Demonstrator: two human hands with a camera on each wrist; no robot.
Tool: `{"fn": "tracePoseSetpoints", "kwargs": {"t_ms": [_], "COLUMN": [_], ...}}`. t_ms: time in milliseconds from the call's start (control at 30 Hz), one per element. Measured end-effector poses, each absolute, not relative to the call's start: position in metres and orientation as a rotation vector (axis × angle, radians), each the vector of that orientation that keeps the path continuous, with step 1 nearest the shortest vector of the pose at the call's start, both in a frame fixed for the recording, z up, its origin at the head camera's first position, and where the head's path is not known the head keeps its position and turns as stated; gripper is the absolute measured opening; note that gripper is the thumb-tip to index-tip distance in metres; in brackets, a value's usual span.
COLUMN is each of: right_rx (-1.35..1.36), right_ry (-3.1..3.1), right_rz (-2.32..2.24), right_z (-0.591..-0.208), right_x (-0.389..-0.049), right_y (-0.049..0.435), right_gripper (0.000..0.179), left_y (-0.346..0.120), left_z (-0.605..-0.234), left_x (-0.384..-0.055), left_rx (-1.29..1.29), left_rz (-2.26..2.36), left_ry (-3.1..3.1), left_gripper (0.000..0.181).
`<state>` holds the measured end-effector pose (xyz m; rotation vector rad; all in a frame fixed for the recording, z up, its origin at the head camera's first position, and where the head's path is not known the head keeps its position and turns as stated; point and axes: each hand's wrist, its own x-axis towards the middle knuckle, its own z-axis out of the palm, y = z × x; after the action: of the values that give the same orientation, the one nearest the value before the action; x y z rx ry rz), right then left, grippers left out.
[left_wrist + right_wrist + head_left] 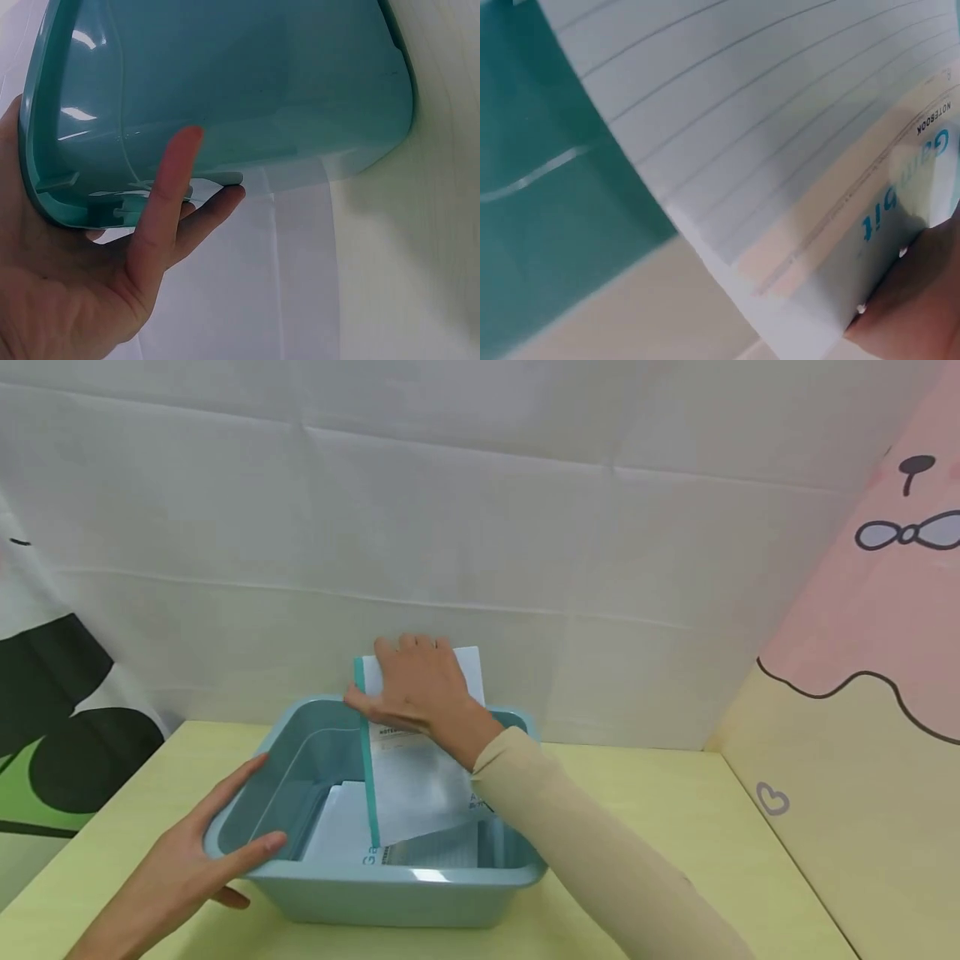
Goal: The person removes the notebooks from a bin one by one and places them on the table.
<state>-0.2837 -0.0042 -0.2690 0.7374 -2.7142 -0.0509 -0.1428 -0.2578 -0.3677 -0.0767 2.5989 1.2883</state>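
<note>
A blue-green plastic basin [397,897] sits on the table. My left hand [180,868] grips its left end, thumb over the near rim and other fingers outside the wall. Up close in the left wrist view, the fingers [161,214] spread along the outside of the basin. My right hand [423,689] holds a white notebook [420,785] with a teal spine by its top edge, tilted above the basin. Ruled lines and "Gambit NOTEBOOK" print show on the notebook [727,112] in the right wrist view. More notebooks [333,827] lie inside the basin, partly hidden beneath the held one.
The pale yellow tabletop [630,827] runs back to a creased white cloth [465,527]. On the right stands a pink and cream printed panel [840,760]. A black, white and green printed cloth [90,760] hangs on the left.
</note>
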Motion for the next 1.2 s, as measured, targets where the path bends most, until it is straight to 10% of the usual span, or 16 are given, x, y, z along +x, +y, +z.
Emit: {"fn": "tracePoseSetpoints", "kwargs": {"t_ms": [800, 1200], "right_rx": [0.487, 0.407], "right_ry": [-3.029, -3.080], "right_rz": [0.290, 0.089], "right_z": [-0.228, -0.250], "right_x": [-0.298, -0.302], "right_y": [0.050, 0.095], "right_gripper": [0.041, 0.075], "left_y": [-0.258, -0.256], "left_z": [-0.369, -0.370], "left_x": [-0.143, -0.138], "left_rx": [-0.072, -0.064], "left_rz": [1.258, 1.280], "left_ry": [2.631, 2.630], "left_gripper": [0.099, 0.098]}}
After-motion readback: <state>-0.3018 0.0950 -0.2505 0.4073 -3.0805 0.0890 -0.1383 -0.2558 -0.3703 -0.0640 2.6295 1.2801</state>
